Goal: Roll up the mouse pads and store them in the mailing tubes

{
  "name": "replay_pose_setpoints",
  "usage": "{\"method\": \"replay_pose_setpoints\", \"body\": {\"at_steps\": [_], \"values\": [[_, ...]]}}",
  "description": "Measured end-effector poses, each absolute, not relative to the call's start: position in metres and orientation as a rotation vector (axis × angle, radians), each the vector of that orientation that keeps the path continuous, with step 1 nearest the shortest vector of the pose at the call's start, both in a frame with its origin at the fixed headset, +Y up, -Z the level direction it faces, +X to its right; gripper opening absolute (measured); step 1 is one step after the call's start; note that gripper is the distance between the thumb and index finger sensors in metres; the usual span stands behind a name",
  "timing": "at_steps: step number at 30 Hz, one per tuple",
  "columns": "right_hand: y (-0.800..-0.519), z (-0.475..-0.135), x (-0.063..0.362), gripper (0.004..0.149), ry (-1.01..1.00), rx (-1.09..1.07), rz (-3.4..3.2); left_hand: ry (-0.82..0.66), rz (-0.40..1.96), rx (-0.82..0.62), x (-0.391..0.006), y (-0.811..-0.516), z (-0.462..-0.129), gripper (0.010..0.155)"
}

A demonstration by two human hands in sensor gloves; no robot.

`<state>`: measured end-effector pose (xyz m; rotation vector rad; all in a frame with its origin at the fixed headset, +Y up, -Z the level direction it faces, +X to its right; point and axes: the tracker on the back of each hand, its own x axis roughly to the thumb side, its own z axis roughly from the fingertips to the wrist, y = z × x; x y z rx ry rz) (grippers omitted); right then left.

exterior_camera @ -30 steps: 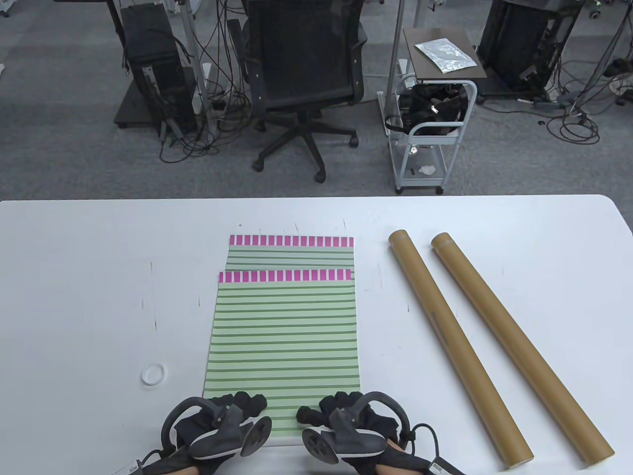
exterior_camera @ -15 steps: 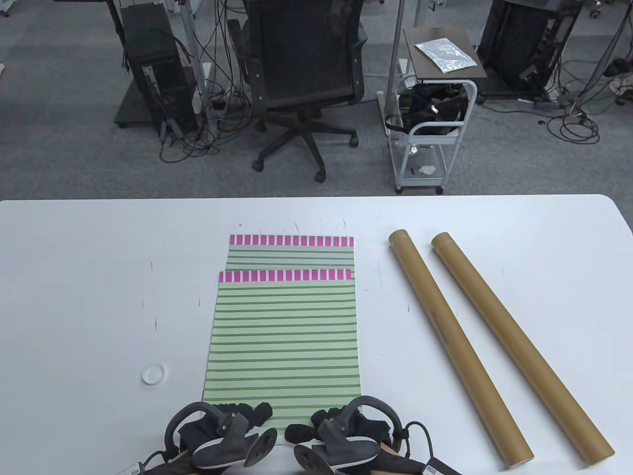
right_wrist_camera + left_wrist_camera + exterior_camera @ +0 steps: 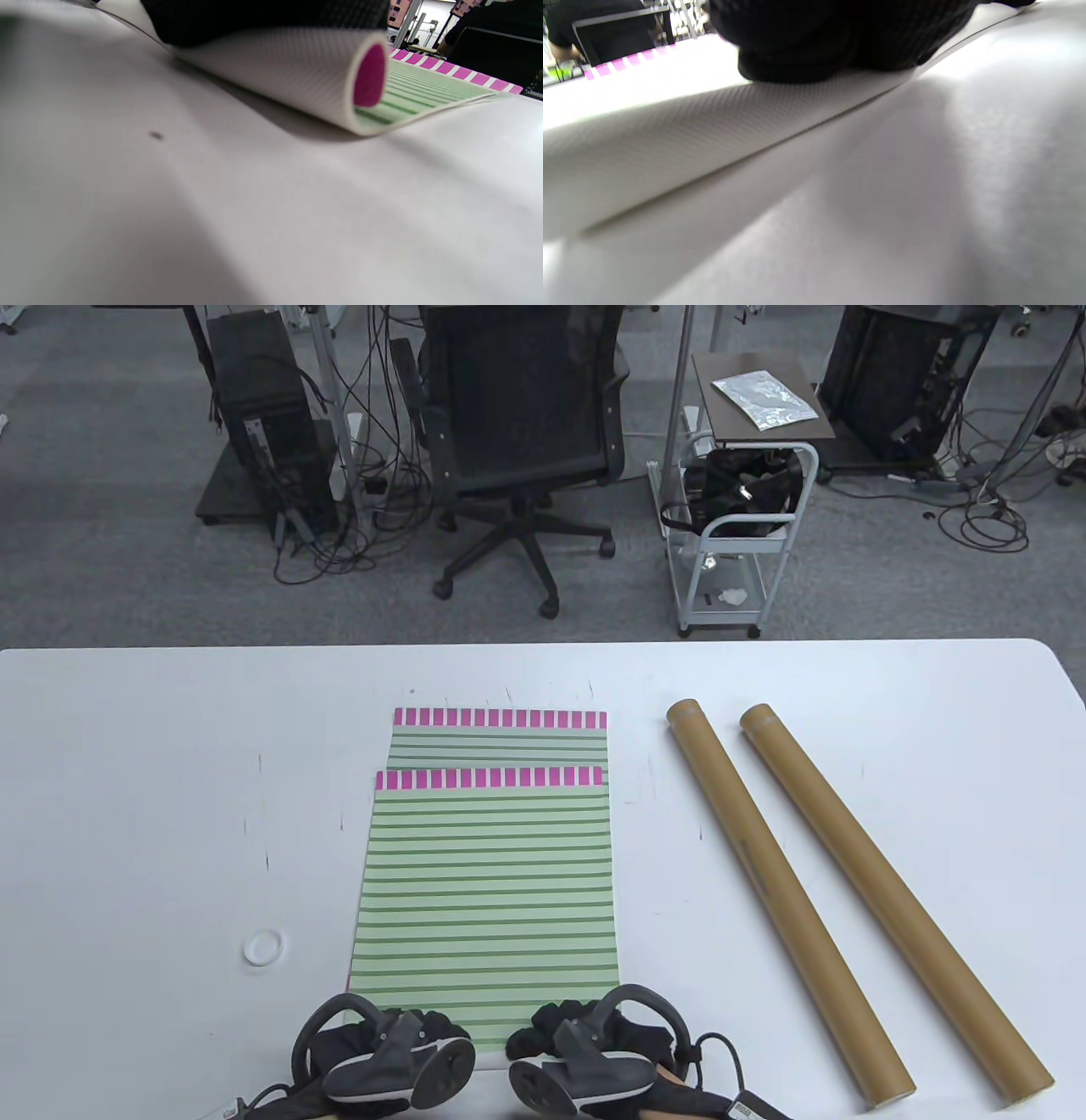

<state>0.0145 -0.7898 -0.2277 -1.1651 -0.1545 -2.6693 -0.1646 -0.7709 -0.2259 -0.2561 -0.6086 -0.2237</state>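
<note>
Both hands sit side by side at the near edge of the white desk [image 3: 127, 780], the left hand [image 3: 386, 1052] and the right hand [image 3: 585, 1048] each curled over the near end of the top mouse pad [image 3: 488, 891], gripping it where that end has been turned up and over into a small roll. From the right wrist view the roll's open end shows a pink inside and a pale, textured outer face, with the gloved fingers [image 3: 263, 19] pressed on top of it; the left wrist view shows the same textured underside curving up under the left hand's fingers [image 3: 831, 38]. The rest of this green-striped pad lies flat, its pink-checked band at the far end. A second mouse pad [image 3: 501, 738] lies beneath it, poking out on the far side so that only its pink band and a few stripes show. Off to the right, two brown mailing tubes [image 3: 789, 899] lie close alongside each other, slanting from the far middle toward the near right corner, well apart from the hands. A small white ring [image 3: 263, 948] rests on the desk left of the pads.
</note>
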Motion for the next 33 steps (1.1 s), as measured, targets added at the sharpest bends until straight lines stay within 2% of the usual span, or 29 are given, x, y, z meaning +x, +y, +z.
{"method": "replay_pose_setpoints", "body": {"at_steps": [1,3,5,11,19,24,27,30,33], "values": [[-0.789,-0.229,0.016,0.050,-0.173,-1.173,-2.683,-0.616,-0.194,-0.277,-0.166,-0.770,-0.226,0.043],[-0.787,-0.228,0.016,0.058,-0.218,-1.194,-2.708,-0.638,-0.160,-0.332,-0.165,-0.770,-0.224,0.057],[-0.787,-0.227,0.016,0.062,-0.154,-1.183,-2.667,-0.648,-0.210,-0.296,-0.165,-0.770,-0.222,0.064],[-0.788,-0.231,0.014,0.057,-0.143,-1.145,-2.681,-0.613,-0.233,-0.214,-0.165,-0.771,-0.224,0.051],[-0.787,-0.226,0.012,0.053,-0.029,-1.133,-2.606,-0.619,-0.299,-0.108,-0.165,-0.770,-0.219,0.045],[-0.783,-0.228,0.012,0.049,-0.014,-1.131,-2.638,-0.610,-0.259,-0.160,-0.170,-0.769,-0.226,0.044],[-0.780,-0.230,0.015,0.048,-0.211,-1.148,-2.742,-0.628,-0.161,-0.266,-0.172,-0.767,-0.228,0.043],[-0.778,-0.233,0.018,0.049,-0.189,-1.123,-2.778,-0.607,-0.156,-0.271,-0.174,-0.769,-0.231,0.047],[-0.782,-0.236,0.022,0.056,-0.122,-1.061,-2.798,-0.569,-0.187,-0.234,-0.173,-0.771,-0.231,0.052]]}}
